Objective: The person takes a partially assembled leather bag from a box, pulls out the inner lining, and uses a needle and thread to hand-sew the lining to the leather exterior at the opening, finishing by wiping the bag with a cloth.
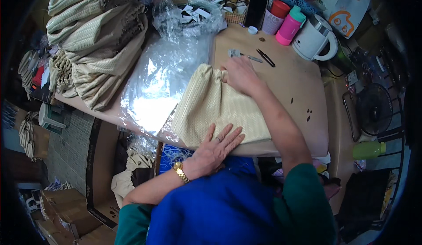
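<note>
A cream woven-pattern drawstring bag lies on the table in front of me, its gathered top pointing away. My left hand rests on the bag's lower part with the fingers spread out. At the gathered top, my right hand is closed, the fingers bent around the bunched edge; the fingertips are partly hidden. Just beyond that hand lie a small grey tag-like piece, a thin metal tool and black thread snips.
A tall pile of similar cream bags stands at the left. Clear plastic bags cover the table beside it. At the back are a phone, a pink bottle and a white kettle. Cardboard boxes sit lower left.
</note>
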{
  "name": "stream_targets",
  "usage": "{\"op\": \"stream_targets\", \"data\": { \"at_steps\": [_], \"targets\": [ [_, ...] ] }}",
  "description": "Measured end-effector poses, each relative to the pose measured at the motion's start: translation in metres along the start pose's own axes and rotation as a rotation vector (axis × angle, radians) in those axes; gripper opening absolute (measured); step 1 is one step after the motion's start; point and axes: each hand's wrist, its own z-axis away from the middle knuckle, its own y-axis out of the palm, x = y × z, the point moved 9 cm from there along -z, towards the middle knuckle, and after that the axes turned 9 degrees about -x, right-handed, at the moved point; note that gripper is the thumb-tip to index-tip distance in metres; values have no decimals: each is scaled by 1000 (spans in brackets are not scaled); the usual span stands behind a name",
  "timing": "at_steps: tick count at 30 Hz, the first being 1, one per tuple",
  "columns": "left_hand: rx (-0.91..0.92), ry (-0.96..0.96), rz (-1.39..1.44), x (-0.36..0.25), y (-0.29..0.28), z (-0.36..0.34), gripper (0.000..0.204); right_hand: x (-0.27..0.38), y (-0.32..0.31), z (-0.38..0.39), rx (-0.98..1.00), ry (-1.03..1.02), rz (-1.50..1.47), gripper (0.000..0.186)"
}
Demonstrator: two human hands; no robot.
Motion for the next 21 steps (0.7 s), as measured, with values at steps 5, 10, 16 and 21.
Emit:
{"op": "stream_targets", "data": {
  "at_steps": [5, 10, 16, 21],
  "targets": [
    [-84, 14, 9, 3, 8, 0, 104, 34, -11, 69, -292, -185, -71, 11],
    [-139, 14, -34, 3, 12, 1, 73, 32, -10, 84, -347, -201, -127, 10],
    [-91, -2, -93, 4, 14, -1, 69, -40, 24, 15, -77, 243, -188, 18],
    [-208, 1, -91, 6, 15, 0, 68, -62, 52, -5, 146, 360, -186, 22]
  ]
}}
